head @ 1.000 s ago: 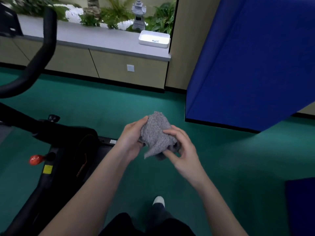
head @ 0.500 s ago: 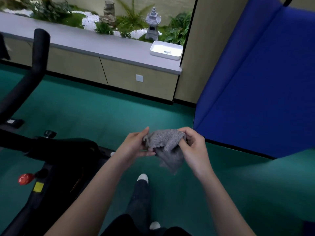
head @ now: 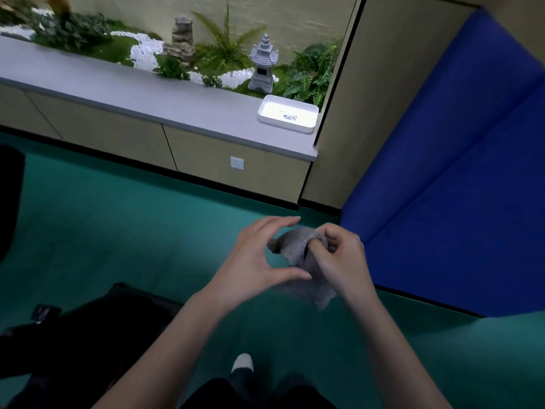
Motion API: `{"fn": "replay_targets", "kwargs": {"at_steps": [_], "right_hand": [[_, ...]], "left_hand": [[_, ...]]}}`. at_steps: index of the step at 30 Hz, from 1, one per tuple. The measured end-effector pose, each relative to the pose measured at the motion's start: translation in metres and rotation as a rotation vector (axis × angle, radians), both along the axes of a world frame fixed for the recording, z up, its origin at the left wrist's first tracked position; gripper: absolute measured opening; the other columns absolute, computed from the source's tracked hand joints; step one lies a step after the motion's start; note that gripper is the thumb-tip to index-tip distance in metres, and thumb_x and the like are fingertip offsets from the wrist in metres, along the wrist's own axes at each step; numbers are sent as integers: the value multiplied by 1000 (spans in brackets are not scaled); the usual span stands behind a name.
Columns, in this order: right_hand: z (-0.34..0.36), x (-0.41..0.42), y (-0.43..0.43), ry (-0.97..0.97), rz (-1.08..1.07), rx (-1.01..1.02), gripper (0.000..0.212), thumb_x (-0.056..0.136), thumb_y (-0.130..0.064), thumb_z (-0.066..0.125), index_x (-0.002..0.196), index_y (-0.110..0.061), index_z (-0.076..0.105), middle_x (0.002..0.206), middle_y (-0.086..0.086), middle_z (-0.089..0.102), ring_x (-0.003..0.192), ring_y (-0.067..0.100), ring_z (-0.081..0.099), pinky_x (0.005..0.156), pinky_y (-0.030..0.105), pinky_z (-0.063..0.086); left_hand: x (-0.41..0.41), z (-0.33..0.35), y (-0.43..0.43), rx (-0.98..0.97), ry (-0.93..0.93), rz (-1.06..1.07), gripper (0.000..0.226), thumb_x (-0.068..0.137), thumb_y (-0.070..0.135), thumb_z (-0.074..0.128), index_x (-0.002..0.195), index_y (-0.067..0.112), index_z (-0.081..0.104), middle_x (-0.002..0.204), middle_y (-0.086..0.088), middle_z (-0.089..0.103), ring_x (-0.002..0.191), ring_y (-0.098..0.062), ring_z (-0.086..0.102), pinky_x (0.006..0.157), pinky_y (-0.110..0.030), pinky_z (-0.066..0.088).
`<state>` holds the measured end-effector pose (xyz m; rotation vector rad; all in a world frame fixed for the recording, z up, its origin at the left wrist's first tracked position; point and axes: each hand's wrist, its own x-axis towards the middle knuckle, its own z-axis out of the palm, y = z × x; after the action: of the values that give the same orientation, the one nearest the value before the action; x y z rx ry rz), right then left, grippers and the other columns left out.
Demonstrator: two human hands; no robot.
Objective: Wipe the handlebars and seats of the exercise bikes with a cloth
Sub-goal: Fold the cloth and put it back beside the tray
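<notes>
Near left, the dark exercise bike (head: pixel 88 335) sits low at the edge. Your left hand (head: pixel 253 261) is released, fingers (head: pixel 274 222) arched in a loose C, thumb tip just at the grey cloth (head: pixel 298 246). The cloth hangs above the green floor (head: pixel 118 231), bunched in your right hand (head: pixel 342 261), which is curled tight round its top. On the right stands a blue mat (head: pixel 457 202).
</notes>
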<state>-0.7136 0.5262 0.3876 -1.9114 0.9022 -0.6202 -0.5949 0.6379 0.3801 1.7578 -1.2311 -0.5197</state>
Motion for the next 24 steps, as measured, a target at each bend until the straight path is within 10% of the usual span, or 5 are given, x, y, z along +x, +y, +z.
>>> {"fn": "replay_targets", "kwargs": {"at_steps": [6,12,20,24], "right_hand": [[3,45,-45,5,57,133,15,86,-9,60,74,-1,64,75,17,65,80,33,62,71,44,50],[1,77,-94,26,307,246,10,90,-13,63,87,-4,67,86,9,71,84,24,67,80,44,52],[-2,122,-181,-112,398,489,14,92,-12,60,93,1,64,86,19,69,77,27,65,71,39,50],[0,141,-226,-252,340,590,20,86,-24,62,95,-6,65,90,13,70,82,24,66,73,35,53]], "left_hand": [[38,0,-38,-135,211,199,16,85,9,68,94,22,71,92,17,72,90,-2,65,82,-11,46],[87,0,-96,-160,532,228,21,94,5,53,75,9,62,66,1,60,64,-10,53,59,-20,44],[152,-26,-206,42,461,286,36,96,31,53,80,0,63,66,-3,57,62,-13,48,60,-25,40],[165,-47,-239,210,796,443,62,98,53,27,104,6,66,100,-10,69,97,-27,63,90,-37,49]]}}
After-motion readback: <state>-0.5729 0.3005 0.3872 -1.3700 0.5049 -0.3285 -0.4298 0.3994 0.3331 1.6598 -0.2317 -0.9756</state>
